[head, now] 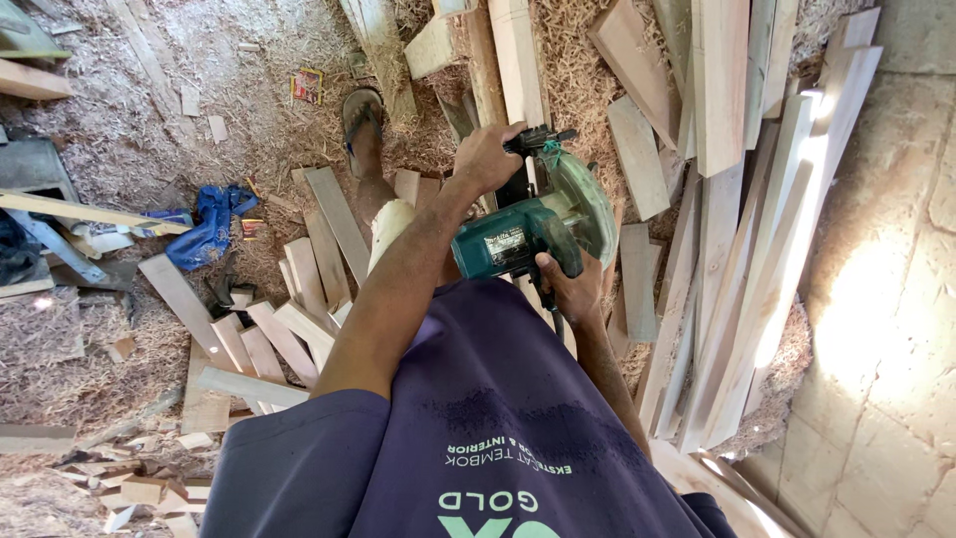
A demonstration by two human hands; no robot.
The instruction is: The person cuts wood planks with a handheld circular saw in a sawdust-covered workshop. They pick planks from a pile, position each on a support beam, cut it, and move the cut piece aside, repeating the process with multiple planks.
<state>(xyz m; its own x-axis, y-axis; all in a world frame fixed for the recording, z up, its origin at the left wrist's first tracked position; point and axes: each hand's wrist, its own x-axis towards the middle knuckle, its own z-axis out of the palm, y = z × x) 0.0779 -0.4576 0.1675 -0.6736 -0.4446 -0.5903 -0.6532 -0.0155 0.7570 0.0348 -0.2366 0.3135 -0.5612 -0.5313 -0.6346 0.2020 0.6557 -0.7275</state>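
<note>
At the far left we see a dark object (18,249) cut off by the frame edge, too shadowed to identify. Beside it, a blue cloth (211,227) lies crumpled on sawdust among short wood offcuts (284,334). A sandalled foot (363,130) shows higher up, its leg partly hidden by our left forearm. Our left hand (485,157) clenches the front grip of the green circular saw (528,234); our right hand (570,289) wraps its rear handle, fingers mostly hidden behind the motor. The saw sits over a pale board (518,60), its blade concealed by the guard. To the right, long planks (767,249) lean stacked, their lower ends hidden behind our shirt (498,428).
</note>
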